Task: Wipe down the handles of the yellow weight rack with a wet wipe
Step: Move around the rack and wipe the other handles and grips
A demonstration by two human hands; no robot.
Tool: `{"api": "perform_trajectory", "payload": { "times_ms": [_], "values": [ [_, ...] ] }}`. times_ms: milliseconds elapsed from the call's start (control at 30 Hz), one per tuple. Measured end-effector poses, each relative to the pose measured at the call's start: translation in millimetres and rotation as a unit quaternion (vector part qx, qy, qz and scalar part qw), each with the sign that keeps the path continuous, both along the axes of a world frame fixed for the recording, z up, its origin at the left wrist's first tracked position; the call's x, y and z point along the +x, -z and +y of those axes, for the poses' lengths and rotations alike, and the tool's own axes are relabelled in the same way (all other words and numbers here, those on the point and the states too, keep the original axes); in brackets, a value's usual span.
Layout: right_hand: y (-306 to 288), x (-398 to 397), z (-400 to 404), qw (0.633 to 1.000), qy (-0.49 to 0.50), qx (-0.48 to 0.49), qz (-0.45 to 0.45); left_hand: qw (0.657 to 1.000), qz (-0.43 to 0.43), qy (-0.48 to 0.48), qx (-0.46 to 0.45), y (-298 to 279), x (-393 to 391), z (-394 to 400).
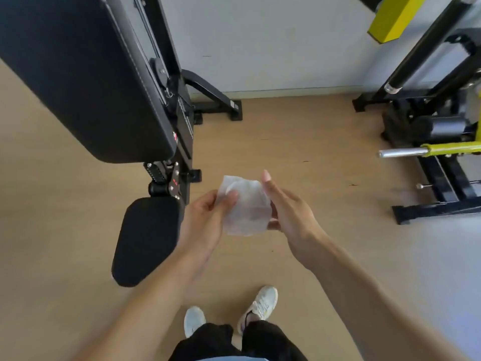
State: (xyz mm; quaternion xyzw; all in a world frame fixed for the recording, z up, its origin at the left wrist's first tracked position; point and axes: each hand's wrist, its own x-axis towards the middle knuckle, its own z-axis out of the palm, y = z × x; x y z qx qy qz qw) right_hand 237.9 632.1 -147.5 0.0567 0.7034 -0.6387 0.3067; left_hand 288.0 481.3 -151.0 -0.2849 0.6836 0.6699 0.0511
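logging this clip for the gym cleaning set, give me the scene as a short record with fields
setting: gym floor of pale wood, grey wall behind
held item: white crumpled wet wipe, between both hands
left hand: thumb and fingers pinch the wipe's left edge
right hand: fingers straight, thumb under the wipe's right edge
target: yellow and black weight rack at right, chrome bar end pointing left, not touched
other gear: black padded bench at left
progress: wiping not yet started

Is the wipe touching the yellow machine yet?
Apart. The head view shows the wipe held between the left hand and right hand, with bare floor between it and the yellow machine.
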Motion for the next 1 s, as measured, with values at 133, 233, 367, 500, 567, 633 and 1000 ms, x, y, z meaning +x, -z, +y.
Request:
{"api": "perform_trajectory", "payload": {
  "times_ms": [133,233,367,500,567,633,1000],
  "values": [
    [20,45,-37,0.996,-0.049,0.048,0.047,0.997,-0.044,-0.049,0.03,11,51,-34],
    [28,86,-80,0.995,-0.058,0.068,0.051,0.995,-0.043,-0.078,0.036,16,99,-72],
    [19,150,-155,0.993,-0.073,0.071,0.056,0.995,-0.029,-0.096,-0.011,17,172,-144],
    [10,222,-236,0.995,-0.068,0.054,0.058,0.991,-0.025,-0.124,-0.043,6,247,-219],
    [4,251,-272,0.995,-0.075,0.036,0.048,0.987,-0.033,-0.148,-0.051,-1,276,-250],
    [-2,273,-302,0.996,-0.089,0.012,0.018,0.984,-0.037,-0.174,-0.033,-9,300,-279],
    [-31,272,-461,0.985,-0.16,-0.052,0.028,0.982,0.005,-0.175,-0.073,-43,311,-444]
  ]
}}
